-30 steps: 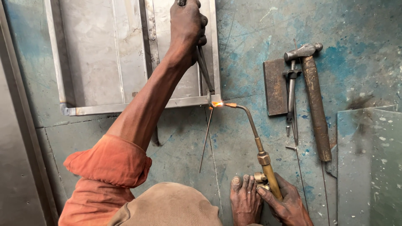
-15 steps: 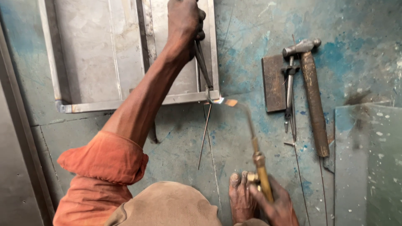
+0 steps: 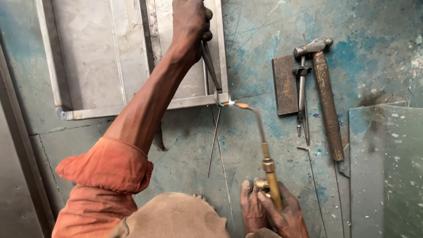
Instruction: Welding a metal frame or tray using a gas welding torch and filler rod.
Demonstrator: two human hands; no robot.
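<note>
Nearest the camera, at the bottom edge, the right hand (image 3: 273,211) has its fingers wrapped tight around the brass handle of the torch (image 3: 268,165), thumb by the valve knob. That handle is the only safe hold: the torch looks rigid and fairly light, its thin bent neck hot toward the tip, where a small bright flame (image 3: 230,103) plays on the corner of the metal frame (image 3: 145,105). A loose filler rod (image 3: 214,141) lies on the blue floor just below that corner. Farther up, the left hand (image 3: 189,26) is closed on what seem to be pliers or tongs (image 3: 211,68), though their shape is hard to read; their jaws meet the frame's corner. The frame looks stiff, thin-walled and hot at the joint, so it is best gripped by tool. Off to the right lie a hammer (image 3: 326,101) and a flat plate (image 3: 284,83).

Against half a second ago the view has shifted slightly; the torch tip sits closer to the corner.
</note>
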